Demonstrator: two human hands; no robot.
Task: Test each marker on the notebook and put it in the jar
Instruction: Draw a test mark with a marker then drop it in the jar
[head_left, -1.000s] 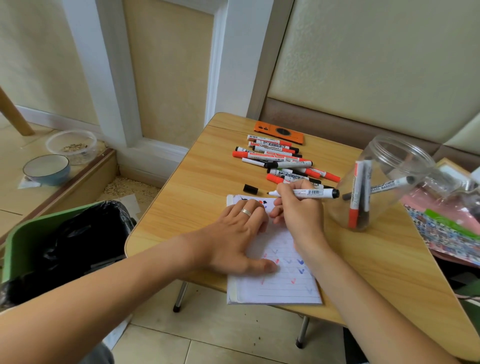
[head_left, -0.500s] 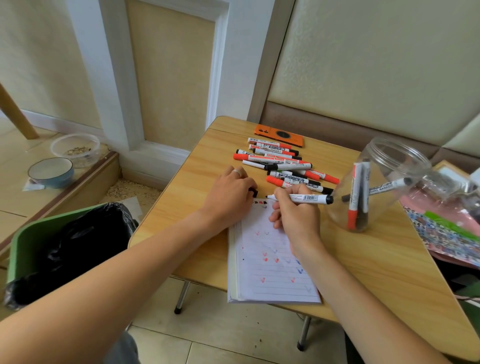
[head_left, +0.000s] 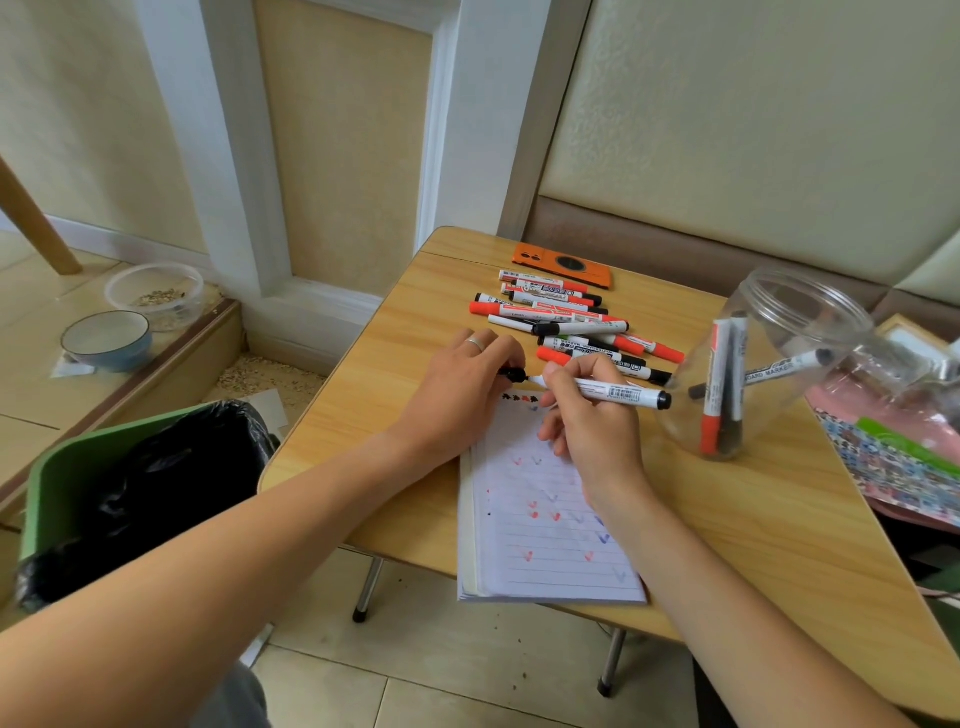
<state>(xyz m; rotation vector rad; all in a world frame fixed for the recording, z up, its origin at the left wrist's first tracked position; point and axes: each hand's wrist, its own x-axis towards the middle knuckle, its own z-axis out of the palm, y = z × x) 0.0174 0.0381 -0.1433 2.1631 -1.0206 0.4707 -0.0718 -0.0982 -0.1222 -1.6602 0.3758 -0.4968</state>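
I sit at a small wooden table with metal legs, standing on pale floor tiles against a padded cream wall with a brown band and white wood trim. To my left a green bin lined with a black bag stands on the floor, and on a low wooden step beyond it sit a blue bowl and a clear plastic tub.

My right hand grips a white marker with a barcode on its barrel, fingers curled round it, its tip pointing left above the top edge of the lined notebook, whose page carries red and blue ticks. My left hand, a ring on one finger, pinches the black cap right at the marker's tip.

Beyond my hands lies a heap of red and black markers, their print too small to read, and behind them an orange phone. The clear jar stands to my right, holding several markers; one reads "BOARD MARKER".
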